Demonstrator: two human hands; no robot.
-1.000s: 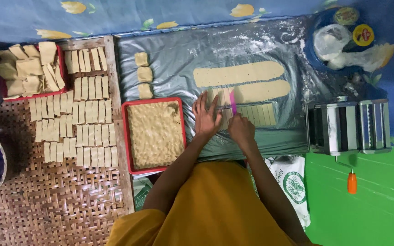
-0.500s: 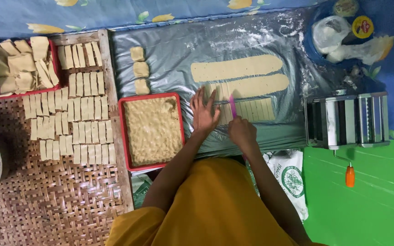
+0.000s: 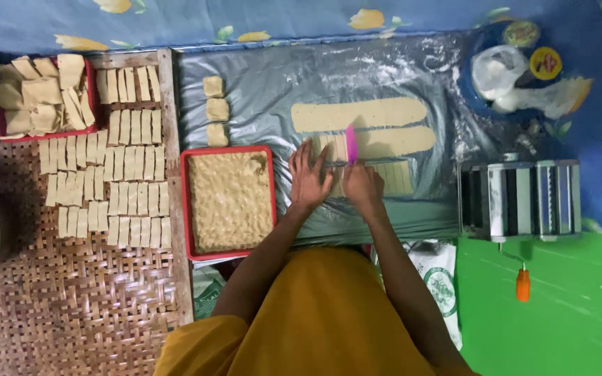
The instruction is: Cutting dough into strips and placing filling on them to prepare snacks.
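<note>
My left hand (image 3: 308,177) lies flat and open on the dough strip (image 3: 374,177) while my right hand (image 3: 362,186) grips a pink cutter (image 3: 350,145) standing on it beside the red tray (image 3: 188,202).

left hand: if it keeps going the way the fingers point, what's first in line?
The left hand points away from the body, across the grey sheet. The way looks free to the sheet's far edge; the long dough strip lies just right of that line.

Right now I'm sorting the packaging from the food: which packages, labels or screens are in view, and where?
White printed sack: under the plastic sheet's near edge, by the right arm; white with a round green emblem.
Clear plastic bag: upper right, on the blue round tray; white contents.
Two round lids: upper right; yellow with red and green.
No screens.
</note>
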